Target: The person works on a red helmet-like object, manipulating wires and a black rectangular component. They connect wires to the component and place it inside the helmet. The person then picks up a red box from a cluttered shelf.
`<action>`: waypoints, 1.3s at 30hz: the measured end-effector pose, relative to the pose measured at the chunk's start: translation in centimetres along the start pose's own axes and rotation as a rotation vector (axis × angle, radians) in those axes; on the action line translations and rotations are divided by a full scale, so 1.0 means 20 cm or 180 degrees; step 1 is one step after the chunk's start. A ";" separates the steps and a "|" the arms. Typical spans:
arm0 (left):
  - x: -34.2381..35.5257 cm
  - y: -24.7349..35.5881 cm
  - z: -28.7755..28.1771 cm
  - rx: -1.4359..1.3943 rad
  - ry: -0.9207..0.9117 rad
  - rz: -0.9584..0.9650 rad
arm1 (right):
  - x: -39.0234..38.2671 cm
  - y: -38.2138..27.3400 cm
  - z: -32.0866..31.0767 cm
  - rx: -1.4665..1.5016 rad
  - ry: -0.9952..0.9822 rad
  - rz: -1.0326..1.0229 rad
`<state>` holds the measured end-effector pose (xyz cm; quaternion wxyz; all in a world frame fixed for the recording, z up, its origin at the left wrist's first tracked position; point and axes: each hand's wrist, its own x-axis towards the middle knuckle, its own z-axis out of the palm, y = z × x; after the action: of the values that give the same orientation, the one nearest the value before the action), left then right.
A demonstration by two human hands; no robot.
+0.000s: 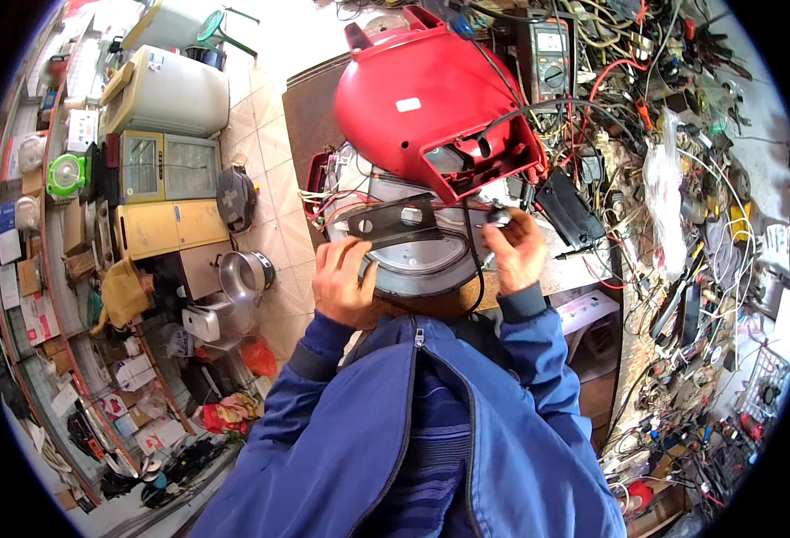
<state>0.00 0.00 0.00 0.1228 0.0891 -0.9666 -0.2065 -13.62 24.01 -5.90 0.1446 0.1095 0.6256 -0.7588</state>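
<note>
A long dark panel (388, 224) with two round holes lies tilted over a grey appliance part (422, 280) with a clear curved window. My left hand (345, 280) is at the panel's lower left end, fingers slightly bent and apart, fingertips at its edge. In a pinch of thumb and fingers, my right hand (515, 251) has a small round dark part with a shiny face (500, 217); its exact kind is unclear. Just beyond both hands rests a large red plastic housing (413, 108), its open box-shaped end toward me. Thin coloured wires (346, 199) run beside the panel.
A multimeter (552, 67) stands at the far right of the housing. Near my right hand lies a black plastic piece (570, 211). A black cable (477, 260) hangs over the table's near edge. Tangled wires and parts (682, 296) crowd the right; loaded shelves (72, 296) line the left.
</note>
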 end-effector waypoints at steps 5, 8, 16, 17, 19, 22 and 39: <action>0.11 -0.04 -0.01 0.0285 -0.0235 0.0024 | 0.07 0.09 -0.27 -0.0295 0.0702 -0.0229; 0.11 -0.06 0.02 -0.0143 -0.0051 0.0074 | 0.21 0.23 -0.45 -0.0809 0.0808 0.0015; 0.05 -0.01 -0.08 -0.5012 -0.0452 -0.1767 | 0.09 0.11 -0.42 -0.1548 0.0922 0.0071; 0.07 0.01 -0.10 -0.5956 -0.0486 -0.2000 | 0.05 0.06 -0.37 -0.1232 0.0778 0.0121; 0.09 0.03 -0.09 -0.6289 -0.0646 -0.2041 | -0.03 0.03 -0.28 -0.0800 0.0267 -0.0187; 0.09 0.02 -0.06 -0.6456 -0.0862 -0.2253 | -0.14 -0.08 -0.09 -0.0513 -0.0152 -0.0269; 0.19 0.16 -0.13 -0.4667 -0.2381 -0.1943 | -0.28 -0.20 0.08 0.0378 -0.0827 0.0137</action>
<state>-3.24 0.96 4.41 -0.2364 0.1689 -0.5013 -0.8150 -9.87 23.57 0.07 0.2339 0.0322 0.5530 -0.7990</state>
